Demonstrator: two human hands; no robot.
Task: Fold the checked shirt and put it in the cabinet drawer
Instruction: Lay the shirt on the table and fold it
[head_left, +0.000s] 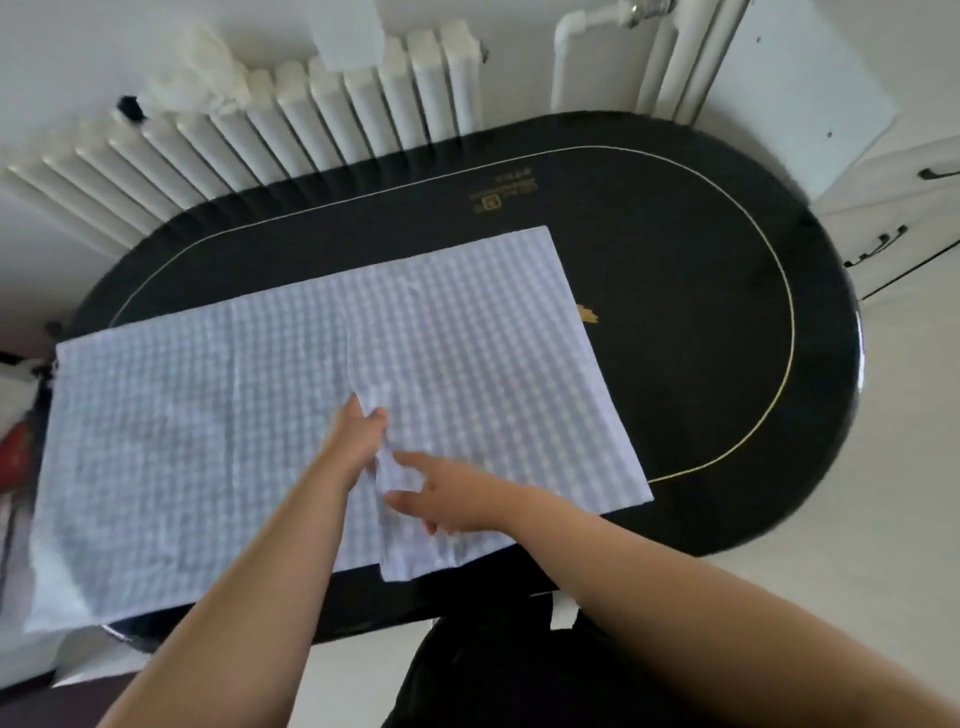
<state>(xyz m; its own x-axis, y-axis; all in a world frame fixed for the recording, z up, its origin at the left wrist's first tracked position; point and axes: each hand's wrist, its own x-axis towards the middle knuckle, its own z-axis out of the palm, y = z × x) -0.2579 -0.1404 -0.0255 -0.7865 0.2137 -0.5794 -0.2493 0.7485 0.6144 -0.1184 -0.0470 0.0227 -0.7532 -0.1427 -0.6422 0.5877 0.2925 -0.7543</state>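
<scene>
1. Checked shirt (467, 332): is lying spread flat across the left and middle of the black oval worktop (727, 291), its left portion overhanging the edge. A lengthwise fold is running down the middle.
2. Left hand (358, 441): a fold edge near the shirt's centre is being pinched between thumb and fingers.
3. Right hand (452, 499): is being rested on the cloth just right of that fold, fingers extended, nothing being grasped.
4. Step in hand, as judged: the folding is being done; a panel edge is being lined up and smoothed.
5. Next move, as judged: further folds are being called for, to reduce the shirt to drawer size.
6. White cabinet (893, 218), far right: its drawers are being shown closed; one must be opened.
</scene>
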